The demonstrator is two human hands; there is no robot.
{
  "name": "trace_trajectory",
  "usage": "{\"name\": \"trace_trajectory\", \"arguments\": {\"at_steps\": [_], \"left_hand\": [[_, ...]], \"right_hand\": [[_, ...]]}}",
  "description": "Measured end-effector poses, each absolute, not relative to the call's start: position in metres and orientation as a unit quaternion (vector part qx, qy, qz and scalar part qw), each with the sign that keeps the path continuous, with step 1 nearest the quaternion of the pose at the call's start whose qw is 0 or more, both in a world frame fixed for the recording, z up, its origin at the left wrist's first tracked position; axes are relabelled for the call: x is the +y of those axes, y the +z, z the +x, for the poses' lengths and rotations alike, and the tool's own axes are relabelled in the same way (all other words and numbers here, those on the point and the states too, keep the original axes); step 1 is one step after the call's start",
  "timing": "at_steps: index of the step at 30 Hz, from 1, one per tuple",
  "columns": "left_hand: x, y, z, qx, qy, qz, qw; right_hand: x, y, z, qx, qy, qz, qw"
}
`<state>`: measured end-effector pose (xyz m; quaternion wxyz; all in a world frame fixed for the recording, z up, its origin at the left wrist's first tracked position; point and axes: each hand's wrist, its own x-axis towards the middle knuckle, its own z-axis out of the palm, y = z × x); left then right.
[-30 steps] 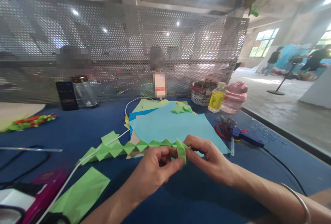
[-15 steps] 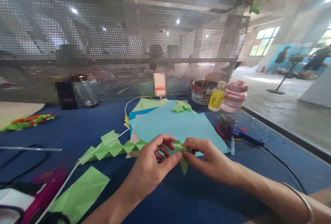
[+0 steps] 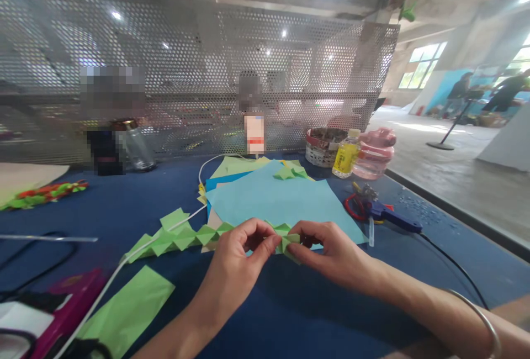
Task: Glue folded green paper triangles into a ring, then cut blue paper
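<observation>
Your dark blue tabletop [image 3: 269, 315] carries a light blue sheet [image 3: 265, 199], with a zigzag green strip [image 3: 186, 236] running along its near edge. In front of the sheet, between your hands, is the small folded green piece [image 3: 285, 244]; whether it joins the strip is hidden. Your left hand [image 3: 244, 254] pinches its left side between thumb and forefinger, and your right hand [image 3: 331, 251] grips its right side likewise. It looks like plain paper, so expect it to be very light, springy at the creases and easy to crush or tear; the folded edges should be the best hold, with light fingers.

As for containers, the basket [image 3: 321, 154] has dark contents you can't make out. Beside it stand the pink jug [image 3: 372, 157], clear enough to see into, though its fill is uncertain, and the yellow-labelled bottle [image 3: 344, 160], capped.
</observation>
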<state>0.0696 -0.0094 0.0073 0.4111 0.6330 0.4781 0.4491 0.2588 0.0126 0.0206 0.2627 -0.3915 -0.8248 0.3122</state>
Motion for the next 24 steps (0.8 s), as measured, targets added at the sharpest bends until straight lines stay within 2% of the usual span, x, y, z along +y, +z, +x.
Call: {"name": "trace_trajectory", "arguments": {"at_steps": [12, 20, 24], "left_hand": [[-0.007, 0.002, 0.071, 0.493, 0.39, 0.665, 0.404], [-0.011, 0.01, 0.07, 0.434, 0.364, 0.684, 0.459], [-0.01, 0.013, 0.068, 0.431, 0.362, 0.668, 0.486]], "right_hand": [[0.012, 0.013, 0.26, -0.831, 0.264, -0.398, 0.287], [0.006, 0.013, 0.263, -0.869, 0.225, -0.333, 0.289], [0.006, 0.02, 0.263, -0.861, 0.249, -0.345, 0.28]]}}
